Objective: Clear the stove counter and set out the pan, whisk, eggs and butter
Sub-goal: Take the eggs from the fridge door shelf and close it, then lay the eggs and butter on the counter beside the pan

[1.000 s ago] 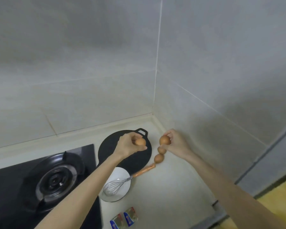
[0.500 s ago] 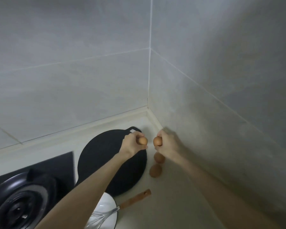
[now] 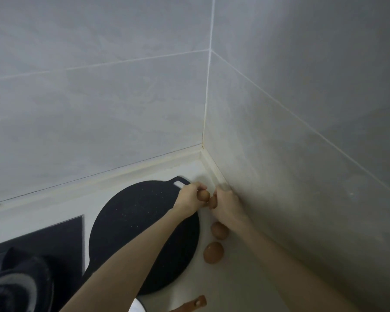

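Above the counter (image 3: 225,287), both hands (image 3: 189,200) (image 3: 227,206) grip eggs (image 3: 203,195) (image 3: 213,202).

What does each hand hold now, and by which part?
The left hand grips one brown egg by one end; the right hand wraps a second egg, mostly hiding it.

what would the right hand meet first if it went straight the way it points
Probably the left egg, in the left hand, nearly touching the right egg in the right hand; beyond, the wall corner. Depth unclear.
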Demonstrator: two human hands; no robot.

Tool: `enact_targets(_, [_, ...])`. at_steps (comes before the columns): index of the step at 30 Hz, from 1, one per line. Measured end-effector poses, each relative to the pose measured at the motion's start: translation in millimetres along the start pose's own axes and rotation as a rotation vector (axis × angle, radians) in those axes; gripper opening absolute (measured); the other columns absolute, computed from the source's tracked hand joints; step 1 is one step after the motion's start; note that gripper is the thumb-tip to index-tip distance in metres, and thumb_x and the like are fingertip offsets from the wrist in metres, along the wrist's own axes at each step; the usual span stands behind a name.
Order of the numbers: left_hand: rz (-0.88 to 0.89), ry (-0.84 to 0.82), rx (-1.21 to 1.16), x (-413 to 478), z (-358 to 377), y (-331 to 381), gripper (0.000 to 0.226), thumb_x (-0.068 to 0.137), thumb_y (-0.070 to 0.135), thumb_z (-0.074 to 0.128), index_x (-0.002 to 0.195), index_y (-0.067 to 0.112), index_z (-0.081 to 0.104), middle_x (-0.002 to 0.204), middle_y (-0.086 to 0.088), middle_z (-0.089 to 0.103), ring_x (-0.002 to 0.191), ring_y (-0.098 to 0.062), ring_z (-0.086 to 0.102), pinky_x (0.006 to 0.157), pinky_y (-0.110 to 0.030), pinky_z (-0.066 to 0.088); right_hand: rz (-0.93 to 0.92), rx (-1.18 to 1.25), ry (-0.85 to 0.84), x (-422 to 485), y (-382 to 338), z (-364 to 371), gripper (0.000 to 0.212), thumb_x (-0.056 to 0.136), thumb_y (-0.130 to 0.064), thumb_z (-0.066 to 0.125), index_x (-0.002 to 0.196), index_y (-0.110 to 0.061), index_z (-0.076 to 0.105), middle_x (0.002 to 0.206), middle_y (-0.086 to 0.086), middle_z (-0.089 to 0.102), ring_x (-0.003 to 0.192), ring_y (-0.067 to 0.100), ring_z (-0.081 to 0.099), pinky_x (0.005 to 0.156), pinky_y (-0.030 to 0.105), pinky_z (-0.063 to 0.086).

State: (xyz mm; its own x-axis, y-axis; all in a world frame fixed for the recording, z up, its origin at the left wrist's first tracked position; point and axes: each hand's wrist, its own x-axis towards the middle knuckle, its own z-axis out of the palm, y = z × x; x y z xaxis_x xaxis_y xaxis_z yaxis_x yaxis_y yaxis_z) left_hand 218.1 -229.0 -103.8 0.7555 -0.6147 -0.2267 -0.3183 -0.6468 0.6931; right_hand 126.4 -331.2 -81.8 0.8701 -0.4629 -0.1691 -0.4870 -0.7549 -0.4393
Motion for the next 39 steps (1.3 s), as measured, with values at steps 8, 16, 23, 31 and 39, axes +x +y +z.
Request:
enact_targets(8, [0.014, 0.013, -0.008, 4, 2, -10, 0.051, 0.074, 0.016, 0.079, 0.121, 0.017, 0.059, 0.119, -0.003, 0.062, 0.107, -0.015, 0.057, 0.084, -0.02, 0.042, 0.005, -0.054, -0.028, 8, -1, 10, 0.009, 0.083, -0.014, 0.052, 0.09, -0.009, 0.055, 0.092, 0.013, 0.063, 0.085, 0.032, 0.061, 0.064, 0.037, 0.051])
enact_targets(16, [0.006, 0.009, -0.034, -5, -8, -12, 0.053, 0.076, 0.015, 0.076, 0.126, 0.016, 0.058, 0.121, -0.002, 0.063, 0.111, -0.017, 0.059, 0.091, -0.023, 0.045, -0.002, -0.003, 0.008, 5, -2, 3, 0.015, 0.085, -0.019, 0.056, 0.093, -0.008, 0.061, 0.103, 0.01, 0.058, 0.091, 0.03, 0.06, 0.068, 0.034, 0.048])
enact_targets(23, [0.036, 0.061, -0.066, -35, -47, -3, 0.043, 0.088, 0.015, 0.064, 0.13, 0.015, 0.056, 0.127, 0.0, 0.06, 0.112, -0.014, 0.057, 0.098, -0.024, 0.043, -0.031, -0.009, 0.031, -11, -26, -38, 0.04, 0.089, -0.021, 0.058, 0.129, -0.023, 0.055, 0.125, 0.0, 0.059, 0.116, 0.022, 0.054, 0.092, 0.035, 0.048])
enact_targets(31, [0.07, 0.263, -0.211, -123, -132, 24, 0.031, 0.092, 0.012, 0.056, 0.123, 0.017, 0.06, 0.124, 0.003, 0.063, 0.104, -0.01, 0.061, 0.093, -0.018, 0.042, -0.171, 0.324, 0.114, -51, -98, -88, 0.032, 0.085, -0.018, 0.06, 0.114, -0.033, 0.061, 0.113, -0.013, 0.064, 0.088, 0.011, 0.063, 0.085, 0.034, 0.052])
enact_targets(39, [0.096, 0.564, -0.233, -272, -220, 26, 0.03, 0.093, 0.017, 0.055, 0.122, 0.023, 0.061, 0.121, 0.011, 0.063, 0.1, -0.005, 0.061, 0.078, -0.001, 0.041, -0.49, 0.422, 0.042, -145, -208, -108, 0.032, 0.089, -0.015, 0.06, 0.119, -0.025, 0.061, 0.112, -0.01, 0.063, 0.091, 0.008, 0.064, 0.089, 0.022, 0.047])
